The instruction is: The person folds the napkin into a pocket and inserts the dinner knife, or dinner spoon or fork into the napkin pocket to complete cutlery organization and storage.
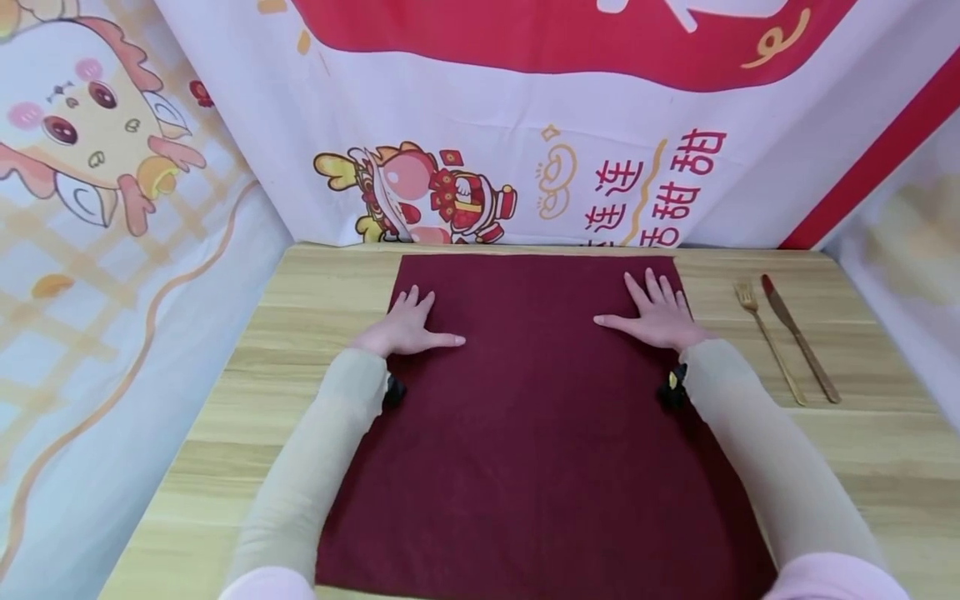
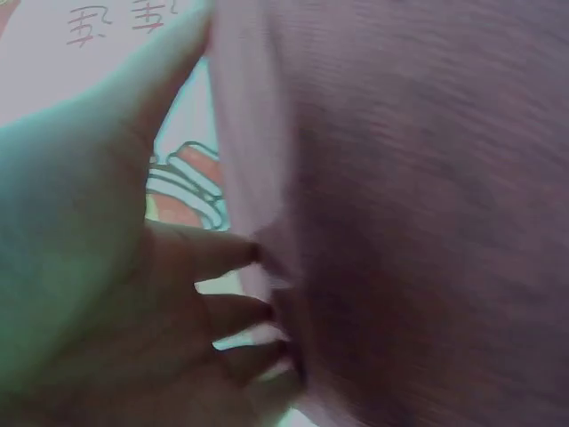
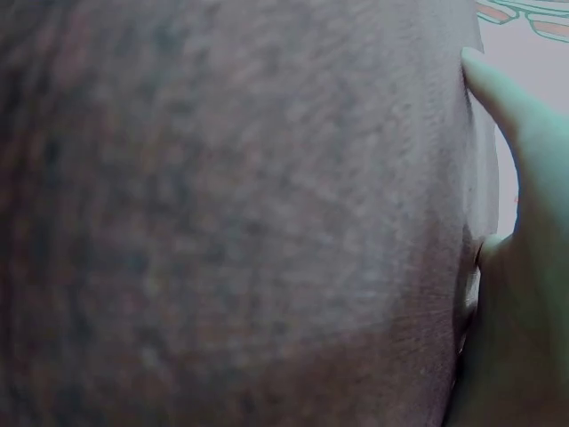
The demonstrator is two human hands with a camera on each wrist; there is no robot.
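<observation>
A dark red cloth (image 1: 532,433) lies spread flat on the wooden table, reaching from the back edge to the front. On its left side rests my left hand (image 1: 408,329), fingers straight and spread with the thumb pointing inward. My right hand (image 1: 652,317) lies on the cloth's right side near the far corner, its fingers spread too. Close up in the left wrist view, the fingertips of the left hand (image 2: 213,311) touch the cloth (image 2: 427,213). In the right wrist view the thumb of the right hand (image 3: 524,133) meets the cloth (image 3: 249,213); its other fingers are mostly hidden.
To the right of the cloth, a gold fork (image 1: 772,346) and a gold knife (image 1: 802,342) lie side by side on the wooden table (image 1: 885,450). A printed white and red curtain (image 1: 480,108) hangs behind the table; another patterned cloth (image 1: 112,275) hangs at the left.
</observation>
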